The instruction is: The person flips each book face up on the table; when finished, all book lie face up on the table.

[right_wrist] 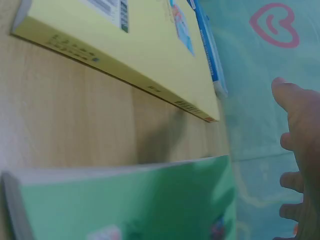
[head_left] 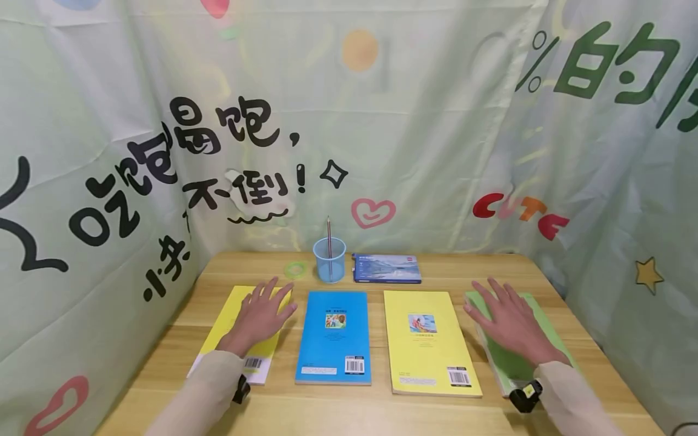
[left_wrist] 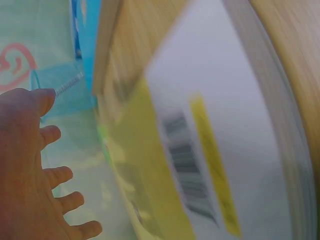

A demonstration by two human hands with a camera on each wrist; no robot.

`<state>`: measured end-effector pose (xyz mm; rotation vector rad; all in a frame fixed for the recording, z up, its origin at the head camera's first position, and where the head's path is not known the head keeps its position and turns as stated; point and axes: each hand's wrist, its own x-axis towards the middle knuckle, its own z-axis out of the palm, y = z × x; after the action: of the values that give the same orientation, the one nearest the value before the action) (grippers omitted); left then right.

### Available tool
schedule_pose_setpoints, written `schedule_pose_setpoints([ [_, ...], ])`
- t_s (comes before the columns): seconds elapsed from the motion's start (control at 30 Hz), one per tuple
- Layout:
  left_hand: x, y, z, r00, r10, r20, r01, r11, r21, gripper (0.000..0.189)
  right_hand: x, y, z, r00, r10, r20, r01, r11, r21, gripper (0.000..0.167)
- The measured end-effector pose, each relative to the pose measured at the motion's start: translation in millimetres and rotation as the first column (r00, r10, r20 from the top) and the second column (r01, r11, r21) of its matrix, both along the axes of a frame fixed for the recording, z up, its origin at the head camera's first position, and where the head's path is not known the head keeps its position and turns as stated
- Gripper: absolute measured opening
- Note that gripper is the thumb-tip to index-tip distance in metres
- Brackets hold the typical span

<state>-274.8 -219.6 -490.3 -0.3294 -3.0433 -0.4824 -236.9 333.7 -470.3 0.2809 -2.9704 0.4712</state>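
In the head view my left hand [head_left: 259, 317] is held over a yellow and white book [head_left: 225, 315] at the left, fingers spread. The left wrist view shows that hand apart from the cover, with a barcode on the white band. At the right, my right hand [head_left: 512, 321] hovers above a green book [head_left: 545, 321], its fingers also spread and holding nothing. Between the hands lie a blue book [head_left: 332, 339] and a second yellow book [head_left: 428, 345], each with a small picture and a barcode. The right wrist view shows a hand shadow on the green cover.
Behind the books stand a blue translucent cup [head_left: 323, 266] with a pencil [head_left: 329, 233] in it and a flat blue box [head_left: 387, 269]. A pale green tape ring [head_left: 295, 270] lies left of the cup. Printed cloth [head_left: 425, 133] walls in the wooden table [head_left: 332, 412].
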Motion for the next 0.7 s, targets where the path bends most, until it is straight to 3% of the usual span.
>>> schedule_pose_setpoints([
  [0.27, 9.7, 46.3, 10.2, 0.992, -0.127, -0.006, 0.127, 0.991, 0.040, 0.058, 3.4, 13.0, 18.5, 0.999, 0.033, -0.043, -0.031, 0.998, 0.050, 0.078],
  [0.43, 17.7, 79.0, 8.4, 0.968, -0.247, -0.029, 0.249, 0.966, 0.075, 0.056, 5.2, 21.7, 25.6, 0.998, 0.037, -0.051, -0.034, 0.998, 0.058, 0.077],
  [0.7, 27.1, 131.9, 16.4, 0.939, -0.343, -0.017, 0.343, 0.937, 0.068, 0.055, 3.7, 40.4, 30.2, 0.997, 0.039, -0.071, -0.036, 0.998, 0.045, 0.078],
])
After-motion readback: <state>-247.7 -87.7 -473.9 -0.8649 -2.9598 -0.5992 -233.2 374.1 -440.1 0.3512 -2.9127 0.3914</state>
